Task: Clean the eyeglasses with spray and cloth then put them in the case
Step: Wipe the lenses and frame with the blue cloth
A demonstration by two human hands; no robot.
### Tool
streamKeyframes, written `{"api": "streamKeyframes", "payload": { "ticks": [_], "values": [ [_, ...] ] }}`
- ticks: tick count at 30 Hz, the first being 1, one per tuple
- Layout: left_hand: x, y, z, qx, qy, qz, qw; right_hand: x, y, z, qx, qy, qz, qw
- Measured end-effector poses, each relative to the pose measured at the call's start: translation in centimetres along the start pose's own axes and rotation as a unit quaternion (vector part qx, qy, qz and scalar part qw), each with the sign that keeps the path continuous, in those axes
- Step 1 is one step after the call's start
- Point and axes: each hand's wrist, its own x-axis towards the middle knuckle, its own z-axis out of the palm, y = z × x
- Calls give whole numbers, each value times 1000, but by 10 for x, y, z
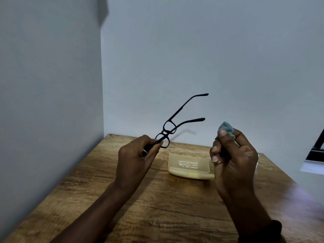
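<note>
Black-framed eyeglasses [177, 123] hang in the air above the wooden table [122, 199], temples unfolded and pointing up and to the right. My left hand [135, 158] pinches them at the near lens rim. To the right, my right hand [233, 158] is raised with its fingers curled round a bunched grey-blue cloth [227, 128], which sticks out at the fingertips. The pale yellow case [189, 166] lies shut on the table between and behind both hands, with white print on its top. No spray bottle is clearly visible.
Grey walls close the table in on the left and at the back. A dark object on a white surface [315, 155] sits past the table's right edge. A small white thing shows just behind my right hand.
</note>
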Motion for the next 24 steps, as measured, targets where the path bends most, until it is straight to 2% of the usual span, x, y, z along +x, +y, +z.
{"api": "streamKeyframes", "payload": {
  "ticks": [3,7,12,16,24],
  "values": [
    [0,7,0,-6,6,-7,1000,0,8,-2,-45,-11,36,998],
    [-5,15,3,9,-9,29,1000,-12,24,5,-107,-103,91,985],
    [-10,15,6,5,-34,59,998,-21,30,11,-121,-193,112,967],
    [-12,13,6,15,-41,80,996,-23,33,11,-176,-216,56,959],
    [-13,15,8,64,-37,134,988,-24,45,10,-239,-205,-37,948]
  ]
}}
